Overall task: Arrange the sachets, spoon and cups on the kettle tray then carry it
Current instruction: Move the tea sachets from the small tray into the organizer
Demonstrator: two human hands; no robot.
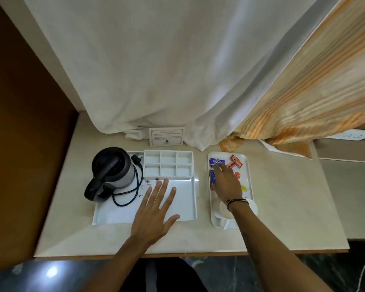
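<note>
A white kettle tray point(114, 216) lies on the table with a black and silver kettle point(112, 171) and its cord at the left, and a white box of several empty compartments point(168, 166) at the back. My left hand point(156, 209) rests flat and open on the tray's bare floor. To the right, a smaller white tray point(248, 165) holds blue sachets point(217, 161), red sachets point(236, 161) and white cups point(221, 209). My right hand point(227, 182) reaches over this tray, fingertips on a blue sachet. I see no spoon.
White and orange striped curtains point(177, 70) hang down onto the back of the table. A small printed card point(166, 136) stands behind the compartment box. A brown wall panel point(19, 144) bounds the left side. The table's front edge point(198, 253) is near me.
</note>
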